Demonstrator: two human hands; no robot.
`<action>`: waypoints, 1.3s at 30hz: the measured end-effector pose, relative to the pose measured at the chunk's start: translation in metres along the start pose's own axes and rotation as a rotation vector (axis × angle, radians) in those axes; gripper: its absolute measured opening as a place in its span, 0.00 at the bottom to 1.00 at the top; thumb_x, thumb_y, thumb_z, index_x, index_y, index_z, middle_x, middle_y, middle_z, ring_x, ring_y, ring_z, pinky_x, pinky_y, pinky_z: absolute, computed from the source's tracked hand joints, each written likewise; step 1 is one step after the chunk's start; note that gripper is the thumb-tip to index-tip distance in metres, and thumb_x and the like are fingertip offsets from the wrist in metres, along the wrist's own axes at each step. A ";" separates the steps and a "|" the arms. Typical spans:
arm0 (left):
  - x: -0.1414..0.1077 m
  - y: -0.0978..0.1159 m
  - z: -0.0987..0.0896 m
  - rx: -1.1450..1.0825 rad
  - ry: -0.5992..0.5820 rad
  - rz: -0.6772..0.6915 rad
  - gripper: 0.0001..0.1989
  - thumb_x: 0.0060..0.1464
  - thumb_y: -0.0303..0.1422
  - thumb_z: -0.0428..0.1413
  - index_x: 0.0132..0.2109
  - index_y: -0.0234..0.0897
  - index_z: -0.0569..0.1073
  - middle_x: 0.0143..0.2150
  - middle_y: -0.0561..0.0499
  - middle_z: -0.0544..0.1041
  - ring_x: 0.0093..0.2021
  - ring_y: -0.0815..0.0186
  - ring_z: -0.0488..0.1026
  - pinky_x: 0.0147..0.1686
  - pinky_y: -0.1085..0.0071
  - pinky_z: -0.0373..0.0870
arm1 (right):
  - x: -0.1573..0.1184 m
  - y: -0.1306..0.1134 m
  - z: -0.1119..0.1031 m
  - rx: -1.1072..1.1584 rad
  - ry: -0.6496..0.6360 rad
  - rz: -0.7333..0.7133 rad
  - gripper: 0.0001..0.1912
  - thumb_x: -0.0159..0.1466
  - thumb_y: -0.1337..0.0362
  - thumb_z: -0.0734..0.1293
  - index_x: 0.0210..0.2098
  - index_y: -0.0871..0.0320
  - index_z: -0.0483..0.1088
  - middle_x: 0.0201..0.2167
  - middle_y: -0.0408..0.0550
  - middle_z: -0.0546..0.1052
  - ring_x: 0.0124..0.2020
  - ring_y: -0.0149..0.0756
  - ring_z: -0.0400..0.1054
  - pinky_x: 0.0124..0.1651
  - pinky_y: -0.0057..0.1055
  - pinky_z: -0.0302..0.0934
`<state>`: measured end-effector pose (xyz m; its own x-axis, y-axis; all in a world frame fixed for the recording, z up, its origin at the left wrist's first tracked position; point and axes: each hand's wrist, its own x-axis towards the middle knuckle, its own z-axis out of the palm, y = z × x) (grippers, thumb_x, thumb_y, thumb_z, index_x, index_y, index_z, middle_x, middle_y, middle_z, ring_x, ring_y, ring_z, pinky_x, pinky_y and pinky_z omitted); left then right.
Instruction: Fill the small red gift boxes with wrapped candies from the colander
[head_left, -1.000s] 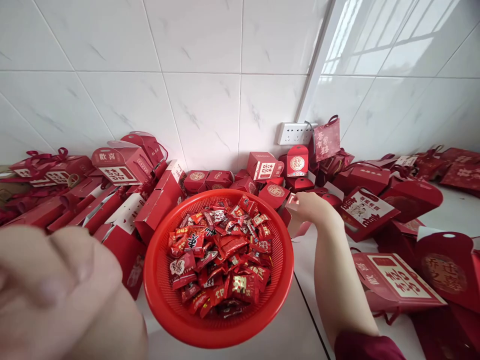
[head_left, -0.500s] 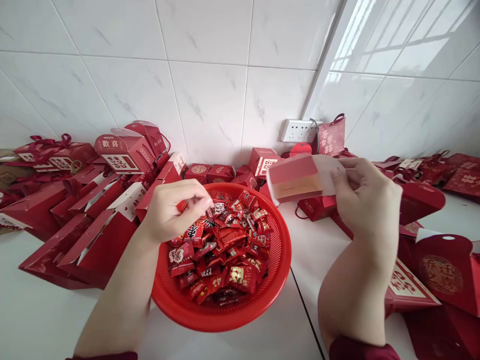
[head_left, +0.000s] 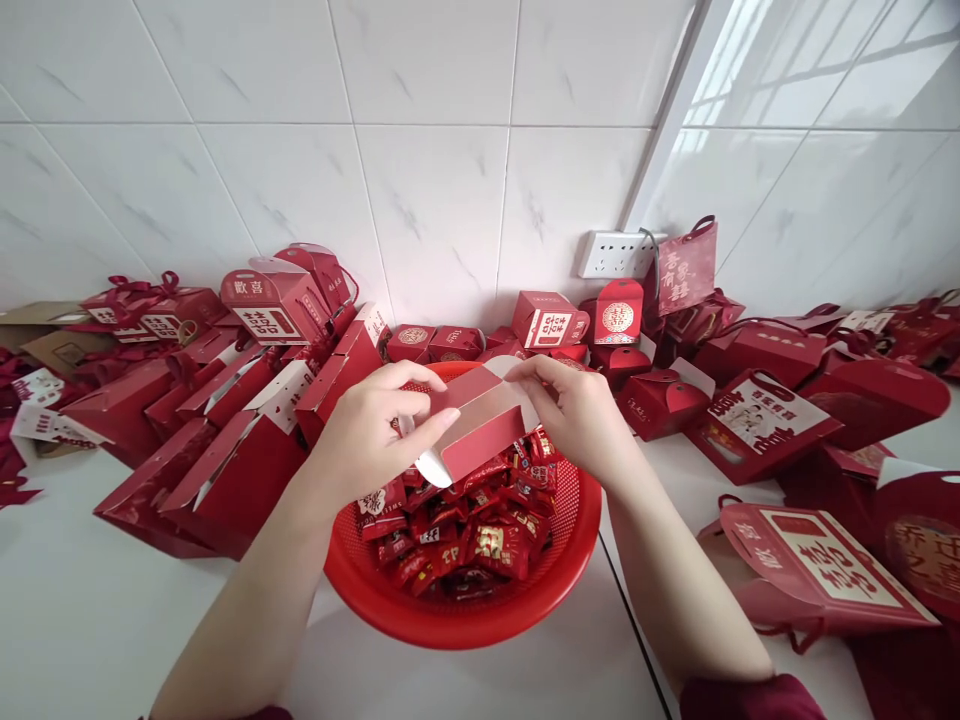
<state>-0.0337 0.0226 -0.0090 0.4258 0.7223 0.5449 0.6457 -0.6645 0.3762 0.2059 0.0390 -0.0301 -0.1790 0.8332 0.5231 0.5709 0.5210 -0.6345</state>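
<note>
Above a red plastic basket [head_left: 465, 628] of red-wrapped candies [head_left: 495, 545], an unfolded small red carton [head_left: 480, 425] with pale end flaps is held between both hands. My left hand [head_left: 375, 435] grips its left end, thumb on the near edge and fingers curled behind. My right hand [head_left: 574, 410] pinches the pale flap at its right end. The carton hides the back part of the candies.
Red gift boxes [head_left: 232, 475] stand at the left, with more small boxes [head_left: 551, 320] along the tiled wall. Further red boxes [head_left: 825, 560] lie at the right. A white power strip [head_left: 616, 255] is on the wall.
My right hand has brought the carton left and down over the basket. My left hand has risen slightly from the candies and taken hold of the carton's left end. The view has shifted slightly.
</note>
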 end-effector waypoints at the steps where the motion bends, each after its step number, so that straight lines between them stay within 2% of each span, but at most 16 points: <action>1: 0.001 -0.002 0.000 -0.001 -0.057 -0.054 0.17 0.57 0.35 0.60 0.24 0.37 0.65 0.49 0.51 0.76 0.44 0.62 0.76 0.37 0.67 0.73 | 0.000 0.001 0.000 -0.002 0.015 0.007 0.11 0.70 0.66 0.59 0.41 0.54 0.74 0.35 0.45 0.81 0.33 0.35 0.73 0.39 0.29 0.61; 3: 0.002 -0.005 -0.001 0.007 -0.131 -0.139 0.10 0.53 0.37 0.63 0.32 0.40 0.69 0.50 0.50 0.77 0.47 0.58 0.76 0.39 0.65 0.73 | 0.001 0.002 0.001 0.003 0.030 0.031 0.11 0.70 0.65 0.59 0.41 0.55 0.74 0.34 0.44 0.80 0.32 0.34 0.71 0.37 0.29 0.60; 6: 0.004 -0.009 -0.004 0.034 -0.118 -0.246 0.13 0.53 0.39 0.62 0.44 0.43 0.72 0.46 0.51 0.79 0.44 0.59 0.77 0.38 0.66 0.73 | 0.002 0.004 0.002 0.120 -0.003 0.044 0.09 0.70 0.63 0.60 0.43 0.54 0.71 0.34 0.43 0.77 0.30 0.31 0.67 0.35 0.28 0.58; 7: 0.005 -0.010 -0.005 0.062 -0.091 -0.271 0.11 0.54 0.39 0.61 0.44 0.43 0.73 0.41 0.52 0.80 0.40 0.61 0.77 0.35 0.68 0.71 | 0.002 0.004 0.002 0.181 -0.039 0.040 0.08 0.71 0.61 0.60 0.43 0.54 0.70 0.33 0.43 0.76 0.29 0.31 0.65 0.34 0.28 0.57; 9: 0.007 -0.011 -0.006 0.155 -0.006 -0.289 0.07 0.57 0.38 0.58 0.36 0.40 0.75 0.29 0.55 0.76 0.29 0.67 0.72 0.29 0.71 0.65 | 0.002 0.006 0.001 0.257 -0.095 0.033 0.07 0.70 0.59 0.61 0.43 0.54 0.67 0.30 0.41 0.72 0.28 0.30 0.62 0.32 0.28 0.56; 12: 0.009 -0.010 -0.005 0.241 0.169 -0.274 0.13 0.57 0.37 0.59 0.26 0.36 0.72 0.19 0.58 0.66 0.21 0.72 0.62 0.24 0.71 0.56 | 0.002 0.009 0.000 0.118 -0.101 -0.007 0.07 0.67 0.59 0.66 0.37 0.55 0.65 0.34 0.42 0.70 0.32 0.31 0.63 0.36 0.30 0.59; 15: 0.007 -0.005 -0.003 0.188 0.298 -0.188 0.10 0.56 0.37 0.61 0.30 0.37 0.76 0.21 0.58 0.70 0.22 0.73 0.62 0.25 0.73 0.59 | 0.002 0.011 0.001 -0.159 -0.110 -0.075 0.15 0.64 0.56 0.71 0.29 0.56 0.62 0.40 0.48 0.70 0.41 0.38 0.66 0.45 0.35 0.61; 19: 0.001 0.003 -0.002 0.164 0.312 0.021 0.09 0.57 0.35 0.62 0.30 0.37 0.75 0.24 0.58 0.74 0.22 0.74 0.62 0.24 0.73 0.60 | 0.004 0.011 0.007 -0.368 -0.193 -0.141 0.21 0.65 0.48 0.69 0.27 0.56 0.62 0.37 0.51 0.70 0.40 0.42 0.66 0.43 0.39 0.62; 22: -0.001 0.005 0.000 0.140 0.311 0.090 0.06 0.57 0.32 0.63 0.32 0.38 0.74 0.26 0.58 0.75 0.22 0.74 0.62 0.23 0.73 0.61 | 0.004 0.010 0.011 -0.408 -0.236 -0.243 0.17 0.73 0.58 0.60 0.29 0.58 0.66 0.38 0.52 0.71 0.41 0.41 0.67 0.44 0.37 0.62; 23: 0.000 0.005 0.001 0.100 0.332 0.088 0.04 0.57 0.31 0.63 0.35 0.39 0.74 0.28 0.58 0.76 0.23 0.73 0.64 0.24 0.73 0.63 | 0.003 0.009 0.011 -0.416 -0.241 -0.281 0.17 0.74 0.61 0.58 0.30 0.59 0.67 0.39 0.52 0.71 0.42 0.40 0.67 0.44 0.37 0.62; 25: 0.002 0.005 0.002 0.062 0.430 0.084 0.09 0.55 0.30 0.64 0.42 0.39 0.73 0.35 0.53 0.76 0.31 0.68 0.71 0.30 0.71 0.69 | 0.002 0.006 0.010 -0.440 -0.242 -0.341 0.19 0.74 0.65 0.55 0.29 0.60 0.68 0.37 0.52 0.71 0.41 0.40 0.67 0.43 0.36 0.62; 27: 0.003 0.005 0.002 0.167 0.559 0.086 0.13 0.53 0.30 0.65 0.44 0.38 0.72 0.42 0.47 0.73 0.42 0.61 0.73 0.38 0.66 0.72 | 0.000 0.003 0.007 -0.447 -0.250 -0.370 0.20 0.74 0.66 0.55 0.27 0.60 0.68 0.35 0.51 0.70 0.39 0.38 0.66 0.41 0.36 0.61; 29: 0.004 0.006 0.000 0.347 0.614 0.111 0.10 0.52 0.30 0.66 0.40 0.37 0.74 0.42 0.44 0.71 0.45 0.57 0.71 0.42 0.62 0.71 | -0.002 0.000 0.005 -0.430 -0.268 -0.381 0.20 0.74 0.66 0.56 0.26 0.60 0.67 0.33 0.49 0.69 0.37 0.37 0.66 0.40 0.35 0.61; 32: 0.002 0.008 -0.005 0.438 0.493 0.148 0.05 0.56 0.29 0.63 0.34 0.39 0.73 0.35 0.49 0.72 0.39 0.60 0.70 0.42 0.62 0.68 | -0.005 -0.005 0.002 -0.406 -0.292 -0.399 0.21 0.74 0.66 0.57 0.25 0.60 0.67 0.31 0.48 0.69 0.35 0.35 0.65 0.38 0.34 0.60; 37: -0.004 0.013 -0.008 0.412 0.120 0.195 0.20 0.54 0.44 0.64 0.29 0.38 0.63 0.26 0.57 0.67 0.27 0.69 0.64 0.31 0.68 0.61 | -0.007 -0.009 0.001 -0.383 -0.305 -0.447 0.18 0.73 0.66 0.57 0.29 0.61 0.69 0.31 0.47 0.71 0.35 0.35 0.66 0.37 0.32 0.59; 39: -0.007 0.015 -0.007 0.408 0.004 0.173 0.23 0.54 0.43 0.63 0.28 0.38 0.58 0.24 0.58 0.62 0.25 0.71 0.59 0.26 0.70 0.56 | -0.007 -0.009 0.001 -0.406 -0.279 -0.470 0.17 0.73 0.65 0.57 0.30 0.61 0.70 0.31 0.48 0.72 0.34 0.36 0.67 0.36 0.33 0.60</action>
<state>-0.0316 0.0066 -0.0019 0.5481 0.6057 0.5768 0.7626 -0.6452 -0.0471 0.2009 0.0289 -0.0289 -0.6501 0.5805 0.4903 0.6281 0.7736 -0.0832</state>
